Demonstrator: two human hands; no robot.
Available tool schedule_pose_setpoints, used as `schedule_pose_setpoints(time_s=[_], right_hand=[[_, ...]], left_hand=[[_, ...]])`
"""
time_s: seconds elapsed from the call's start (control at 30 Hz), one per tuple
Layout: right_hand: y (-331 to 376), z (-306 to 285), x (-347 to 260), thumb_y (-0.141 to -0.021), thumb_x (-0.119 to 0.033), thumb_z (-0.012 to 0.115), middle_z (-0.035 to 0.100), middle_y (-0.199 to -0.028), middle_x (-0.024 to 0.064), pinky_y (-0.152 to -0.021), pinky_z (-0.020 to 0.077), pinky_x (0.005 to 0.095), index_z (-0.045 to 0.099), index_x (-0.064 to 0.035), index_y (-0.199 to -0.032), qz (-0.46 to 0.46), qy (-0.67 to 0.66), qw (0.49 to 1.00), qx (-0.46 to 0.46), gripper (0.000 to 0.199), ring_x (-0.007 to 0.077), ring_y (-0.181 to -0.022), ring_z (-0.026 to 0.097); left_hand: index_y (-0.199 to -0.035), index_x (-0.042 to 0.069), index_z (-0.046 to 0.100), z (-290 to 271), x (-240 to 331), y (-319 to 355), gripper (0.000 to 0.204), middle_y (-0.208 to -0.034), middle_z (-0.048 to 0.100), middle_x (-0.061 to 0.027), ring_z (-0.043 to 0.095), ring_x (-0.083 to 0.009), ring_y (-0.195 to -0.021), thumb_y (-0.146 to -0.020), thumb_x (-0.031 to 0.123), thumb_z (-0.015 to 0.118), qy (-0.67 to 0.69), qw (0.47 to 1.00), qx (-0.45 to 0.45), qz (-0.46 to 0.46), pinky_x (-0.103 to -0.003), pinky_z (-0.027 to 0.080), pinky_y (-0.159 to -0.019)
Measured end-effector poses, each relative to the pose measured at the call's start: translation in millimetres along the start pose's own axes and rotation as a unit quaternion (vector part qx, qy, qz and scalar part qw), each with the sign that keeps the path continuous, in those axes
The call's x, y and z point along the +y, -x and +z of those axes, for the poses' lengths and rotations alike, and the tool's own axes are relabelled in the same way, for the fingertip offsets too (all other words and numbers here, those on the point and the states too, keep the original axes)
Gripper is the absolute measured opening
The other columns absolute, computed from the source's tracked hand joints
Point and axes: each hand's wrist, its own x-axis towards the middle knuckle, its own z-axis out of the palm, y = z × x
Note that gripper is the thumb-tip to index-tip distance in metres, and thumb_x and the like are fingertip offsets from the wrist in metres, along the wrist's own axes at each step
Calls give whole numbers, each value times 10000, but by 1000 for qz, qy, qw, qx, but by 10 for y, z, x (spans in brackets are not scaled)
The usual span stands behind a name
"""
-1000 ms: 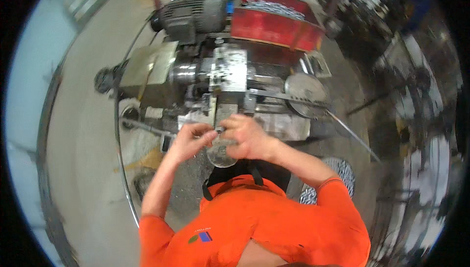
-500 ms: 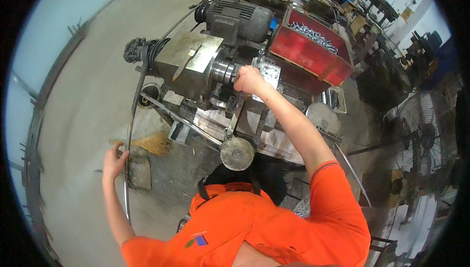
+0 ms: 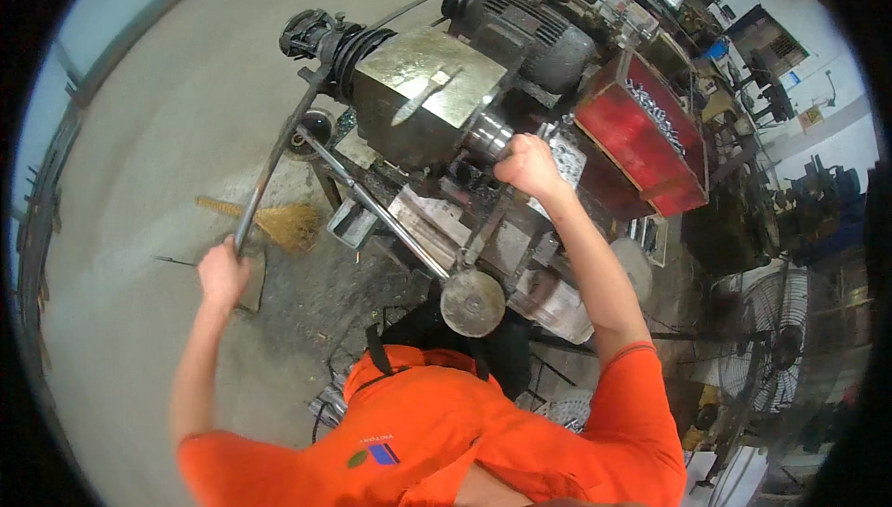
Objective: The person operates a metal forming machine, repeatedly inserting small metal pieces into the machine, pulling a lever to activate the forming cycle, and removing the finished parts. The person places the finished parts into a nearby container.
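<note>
My left hand (image 3: 223, 273) is wrapped round the lower end of a long metal lever (image 3: 271, 170), which slants up to the rear end of a lathe headstock (image 3: 409, 103). My right hand (image 3: 531, 168) is closed right in front of the shiny round spindle nose (image 3: 489, 135). Whatever its fingers hold there is hidden behind the knuckles. On top of the headstock lies a flat brush (image 3: 426, 98). A second, shiny bar (image 3: 390, 217) runs below the headstock toward a round metal disc (image 3: 472, 303) close to my body.
A red box (image 3: 641, 131) full of small metal parts stands right of the lathe, with a dark motor (image 3: 525, 38) behind. A straw broom (image 3: 283, 226) and a dustpan (image 3: 253, 289) lie on the floor at left. At right stands a caged fan (image 3: 767, 340).
My left hand, loosely curled at the lever before, is now closed round it. The view has turned, so the lathe appears farther right. My right hand stays at the spindle nose.
</note>
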Motion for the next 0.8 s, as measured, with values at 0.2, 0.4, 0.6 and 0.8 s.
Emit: schedule_pose_setpoints(time_s=[0.2,0.4,0.6,0.8], right_hand=[[-11,20,-43,-550,-192,591,623,-776,231,-755,486,390,689,-36,-663,49,24,998,3,216,344,-811,594],[-17,0,-67,-503,-230,598,622,-705,209,-685,507,404,671,-44,-625,44,55,997,-9,234,337,-717,617],[558,-125,74,-529,-186,613,602,-1049,120,-878,407,403,683,-39,-795,-62,-50,981,177,313,317,-992,502],[1910,-471,553,-546,-179,648,582,-1107,163,-827,457,394,658,-33,-881,13,-60,979,194,366,339,-988,548]], left_hand=[[-704,81,521,-17,-1382,-1205,70,-682,608,-126,606,-288,-620,-697,100,589,-171,965,165,113,-407,471,-564],[-806,52,560,90,-1439,-1463,117,-743,611,-137,605,-308,-695,-695,78,587,-152,984,86,34,-418,470,-622],[-989,33,601,534,-105,-1315,223,-972,622,-151,597,-289,-914,-796,137,559,330,895,292,64,-393,458,-778],[-1022,27,598,1780,1468,-633,423,-941,634,-207,616,-362,-882,-717,312,666,170,965,-105,169,-437,491,-735]])
